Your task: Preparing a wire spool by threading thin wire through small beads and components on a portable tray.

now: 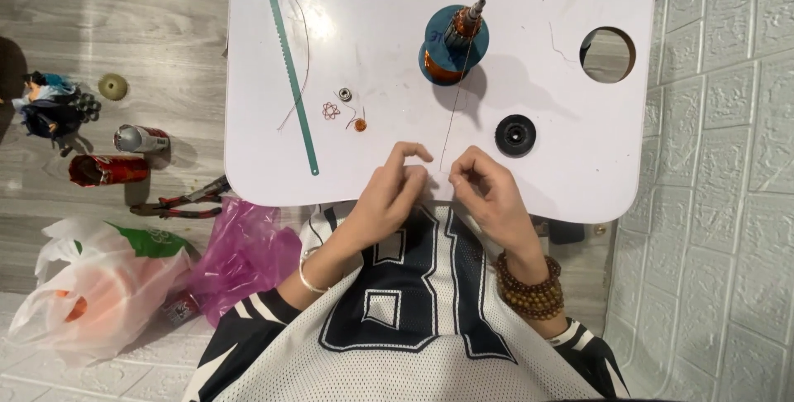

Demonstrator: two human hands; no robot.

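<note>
Both hands low in the middle of the frame, at the near edge of the white surface (273, 38): left hand (389, 191) with fingers curled in and tips pinched together, right hand (484, 191) likewise closed, thumb against fingertips, apparently pinching the end of a thin copper wire (453, 112). Wire running up from between the hands to a copper-wound motor armature (453, 42) standing upright at upper centre. Whether the left hand grips the same wire, too fine to tell. For a clean job here, probably best to keep the strand taut and straight, pinch close to its end, and pull gently so as not to kink it or tip the armature. Just right of the wire, a black round ribbed disc (515, 135). Left of the hands, a tiny wire flower shape (331, 110), a small bearing (345, 94) and an orange bead-like piece (360, 125), close together. Further left, a long green saw blade (288, 63) lying diagonally beside a loose curved wire (304, 46). A round hole (608, 55) at the right of the surface, a slot along its far edge. On the wooden floor at left, pliers (178, 203), two cans (124, 154), a small figurine (50, 108), pink and white plastic bags (165, 274). Pale brick-patterned wall panel (728, 162) at right.
</note>
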